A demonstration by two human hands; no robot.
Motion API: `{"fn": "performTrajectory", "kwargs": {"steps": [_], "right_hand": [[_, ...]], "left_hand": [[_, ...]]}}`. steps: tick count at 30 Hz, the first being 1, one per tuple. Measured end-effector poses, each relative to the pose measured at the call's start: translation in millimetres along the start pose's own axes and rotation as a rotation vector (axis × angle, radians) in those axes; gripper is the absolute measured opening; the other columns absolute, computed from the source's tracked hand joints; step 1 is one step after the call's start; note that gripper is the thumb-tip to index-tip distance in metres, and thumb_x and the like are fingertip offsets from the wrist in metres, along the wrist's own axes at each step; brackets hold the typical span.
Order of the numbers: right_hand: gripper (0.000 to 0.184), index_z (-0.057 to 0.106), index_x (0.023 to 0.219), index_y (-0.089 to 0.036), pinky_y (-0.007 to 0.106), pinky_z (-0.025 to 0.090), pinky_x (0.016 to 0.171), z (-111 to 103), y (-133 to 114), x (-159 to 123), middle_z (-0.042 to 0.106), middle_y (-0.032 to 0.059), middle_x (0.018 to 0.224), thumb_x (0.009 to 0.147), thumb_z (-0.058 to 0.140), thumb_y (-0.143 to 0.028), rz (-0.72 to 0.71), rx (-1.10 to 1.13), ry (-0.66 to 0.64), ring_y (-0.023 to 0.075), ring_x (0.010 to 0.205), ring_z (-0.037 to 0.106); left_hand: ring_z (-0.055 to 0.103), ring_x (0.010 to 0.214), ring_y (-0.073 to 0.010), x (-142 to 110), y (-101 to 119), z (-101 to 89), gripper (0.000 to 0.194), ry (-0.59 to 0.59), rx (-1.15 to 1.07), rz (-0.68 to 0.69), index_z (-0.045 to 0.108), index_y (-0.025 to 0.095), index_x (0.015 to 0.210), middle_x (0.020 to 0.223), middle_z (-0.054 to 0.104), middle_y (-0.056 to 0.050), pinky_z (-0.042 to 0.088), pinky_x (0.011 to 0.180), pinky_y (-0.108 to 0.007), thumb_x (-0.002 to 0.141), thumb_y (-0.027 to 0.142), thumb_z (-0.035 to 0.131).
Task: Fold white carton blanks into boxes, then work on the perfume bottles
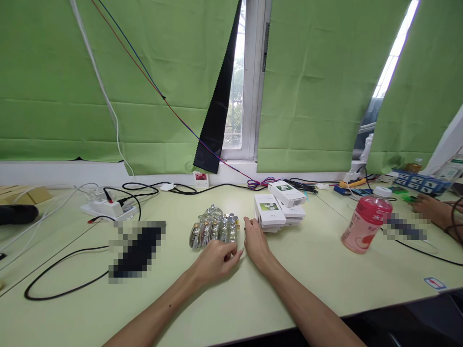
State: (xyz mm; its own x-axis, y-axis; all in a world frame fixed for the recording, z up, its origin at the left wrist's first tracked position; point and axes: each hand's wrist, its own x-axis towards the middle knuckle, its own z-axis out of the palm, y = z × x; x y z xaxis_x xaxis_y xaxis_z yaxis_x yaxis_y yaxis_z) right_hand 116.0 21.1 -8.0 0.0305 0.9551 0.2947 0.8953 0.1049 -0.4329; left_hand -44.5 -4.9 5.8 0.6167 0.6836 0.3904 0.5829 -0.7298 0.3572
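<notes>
Several shiny silver, rounded metal pieces [213, 229] with gold-coloured bits stand close together in a row on the table; I cannot make out what they are. My left hand [219, 260] is at the near side of this row with its fingers curled and its thumb pointing right. Whatever its fingers may hold is hidden. Just right of the row, my right hand [256, 243] rests on its edge, fingers reaching forward and slightly bent, with nothing visible in it. Beyond it lies a stack of small white boxes [271, 212] with green pictures on them.
A pink-labelled bottle [366, 224] stands to the right. Left are a blurred dark object [139, 248], a looped black cable [65, 250] and a power strip [108, 208]. Cables run along the window wall. At far right a co-worker's hand [428, 209] is near green pieces.
</notes>
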Motion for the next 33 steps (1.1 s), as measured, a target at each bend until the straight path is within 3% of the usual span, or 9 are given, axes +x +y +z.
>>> {"fn": "performTrajectory", "kwargs": {"steps": [10, 15, 23, 33], "right_hand": [[0.027, 0.062, 0.106, -0.017, 0.027, 0.047, 0.074, 5.1, 1.0, 0.5, 0.06, 0.0105, 0.102, 0.092, 0.046, -0.002, -0.037, 0.145, 0.093, 0.0213, 0.087, 0.063], [0.024, 0.064, 0.101, -0.015, 0.033, 0.049, 0.079, 7.4, 2.1, 5.2, 0.061, 0.0116, 0.097, 0.097, 0.041, -0.009, -0.083, 0.28, 0.185, 0.0237, 0.087, 0.062], [0.024, 0.061, 0.112, -0.015, 0.037, 0.054, 0.078, 10.0, 1.8, 7.1, 0.062, 0.0149, 0.111, 0.095, 0.046, -0.014, -0.195, 0.6, 0.322, 0.0244, 0.09, 0.064], [0.031, 0.057, 0.107, -0.017, 0.037, 0.056, 0.073, 14.5, 4.4, 9.1, 0.06, 0.0123, 0.105, 0.084, 0.043, -0.003, -0.21, 0.658, 0.395, 0.0238, 0.088, 0.064]], "left_hand": [[0.032, 0.047, -0.0077, 0.4, 1.0, -0.4, 0.038, -0.012, 0.014, -0.013, 0.042, 0.019, 0.059, 0.05, 0.04, 0.005, 0.024, 0.052, -0.023, 0.095, 0.032, 0.044], [0.029, 0.047, -0.0074, 0.9, -0.3, -0.2, 0.038, -0.007, 0.017, -0.003, 0.042, 0.018, 0.059, 0.05, 0.038, 0.006, 0.024, 0.051, -0.024, 0.095, 0.031, 0.045], [0.03, 0.046, -0.0067, 0.2, -0.1, 1.5, 0.038, 0.011, 0.03, 0.012, 0.041, 0.018, 0.058, 0.049, 0.038, 0.006, 0.023, 0.051, -0.023, 0.094, 0.029, 0.045], [0.029, 0.047, -0.0067, -0.1, -0.7, 1.1, 0.038, -0.016, 0.027, -0.008, 0.039, 0.018, 0.06, 0.05, 0.037, 0.006, 0.022, 0.052, -0.023, 0.095, 0.031, 0.044]]}}
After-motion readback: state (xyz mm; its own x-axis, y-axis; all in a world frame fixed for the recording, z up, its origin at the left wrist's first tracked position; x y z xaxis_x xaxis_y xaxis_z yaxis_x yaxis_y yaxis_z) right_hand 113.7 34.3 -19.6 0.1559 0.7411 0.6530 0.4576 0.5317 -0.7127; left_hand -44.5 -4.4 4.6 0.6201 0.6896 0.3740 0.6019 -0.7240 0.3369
